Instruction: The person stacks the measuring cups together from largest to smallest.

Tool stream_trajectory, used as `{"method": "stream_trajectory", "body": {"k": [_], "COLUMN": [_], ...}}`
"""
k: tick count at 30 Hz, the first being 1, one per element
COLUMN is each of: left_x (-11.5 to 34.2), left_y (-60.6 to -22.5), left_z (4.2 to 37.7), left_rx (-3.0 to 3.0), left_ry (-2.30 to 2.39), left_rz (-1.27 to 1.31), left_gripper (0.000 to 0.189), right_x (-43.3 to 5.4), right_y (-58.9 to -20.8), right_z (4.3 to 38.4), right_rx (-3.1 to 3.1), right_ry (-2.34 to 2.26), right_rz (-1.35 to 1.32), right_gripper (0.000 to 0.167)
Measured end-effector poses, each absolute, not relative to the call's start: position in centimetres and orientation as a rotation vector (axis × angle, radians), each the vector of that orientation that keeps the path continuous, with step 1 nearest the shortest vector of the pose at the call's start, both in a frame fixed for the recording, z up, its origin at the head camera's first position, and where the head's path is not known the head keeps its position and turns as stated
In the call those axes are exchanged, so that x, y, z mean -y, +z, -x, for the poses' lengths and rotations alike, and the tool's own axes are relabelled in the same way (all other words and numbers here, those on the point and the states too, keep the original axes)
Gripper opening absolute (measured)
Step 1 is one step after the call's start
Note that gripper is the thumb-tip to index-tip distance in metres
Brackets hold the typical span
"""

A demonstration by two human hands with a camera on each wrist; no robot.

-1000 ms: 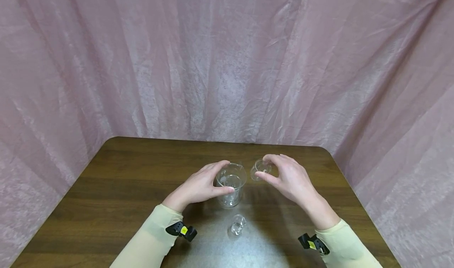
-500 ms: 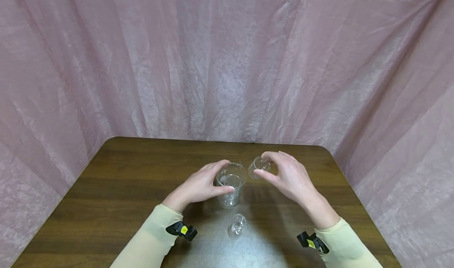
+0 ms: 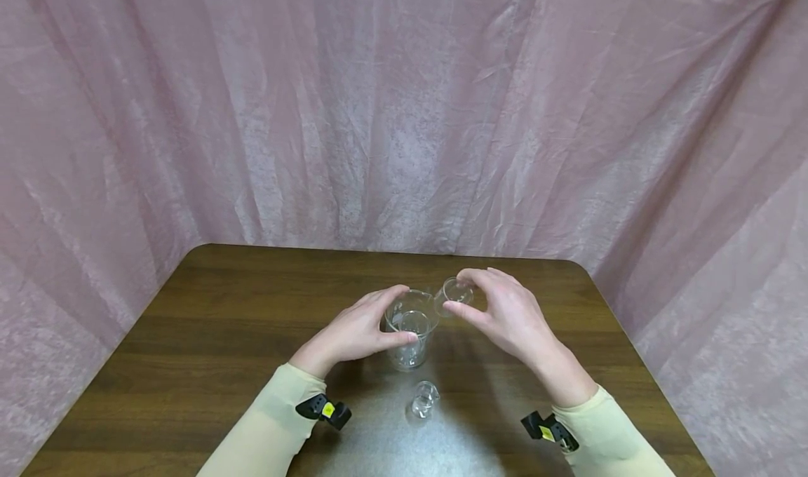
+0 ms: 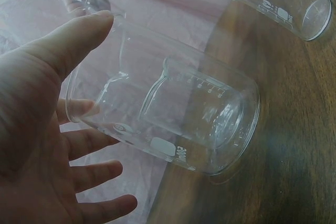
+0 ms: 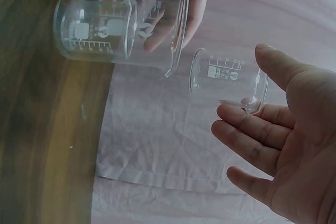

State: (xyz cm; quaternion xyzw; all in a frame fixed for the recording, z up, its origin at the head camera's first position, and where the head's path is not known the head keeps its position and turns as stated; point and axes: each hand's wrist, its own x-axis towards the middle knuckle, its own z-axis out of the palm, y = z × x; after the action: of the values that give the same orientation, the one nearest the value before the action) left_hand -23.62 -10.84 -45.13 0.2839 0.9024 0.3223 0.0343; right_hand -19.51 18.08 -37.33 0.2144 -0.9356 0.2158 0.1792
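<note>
In the head view my left hand (image 3: 356,330) holds a large clear glass beaker (image 3: 409,359) near its rim, thumb on the near side and fingers beyond. It stands upright on the wooden table. The left wrist view shows a smaller beaker (image 4: 210,98) nested inside it, white graduations on its wall. My right hand (image 3: 511,312) pinches another small beaker (image 3: 456,293) near its rim, between thumb and fingertips. That beaker is raised off the table, close to the right of the large beaker's rim. The right wrist view shows white markings on the pinched beaker (image 5: 226,77).
A still smaller-looking glass beaker (image 3: 424,401) stands on the table in front of the large one. The brown wooden table (image 3: 252,287) has rounded far corners. Pink curtains (image 3: 404,112) hang behind it and at both sides.
My right hand has moved left and slightly up with the small beaker, bringing it to the large beaker's rim. My left hand and the large beaker stay in place.
</note>
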Motion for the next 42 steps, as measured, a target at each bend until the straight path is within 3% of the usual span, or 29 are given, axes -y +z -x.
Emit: {"method": "stream_trajectory", "body": {"k": [42], "left_x": [10.8], "left_y": [-45.2], "left_z": [23.7], "left_rx": [-2.755], "left_ry": [1.029], "left_rz": [-0.887], "left_gripper": [0.092], "right_x": [-14.7], "right_y": [-38.1], "right_z": [20.7], "right_rx": [2.641], "right_ry": [0.57], "right_rz": [-0.719], "right_gripper": [0.046]}}
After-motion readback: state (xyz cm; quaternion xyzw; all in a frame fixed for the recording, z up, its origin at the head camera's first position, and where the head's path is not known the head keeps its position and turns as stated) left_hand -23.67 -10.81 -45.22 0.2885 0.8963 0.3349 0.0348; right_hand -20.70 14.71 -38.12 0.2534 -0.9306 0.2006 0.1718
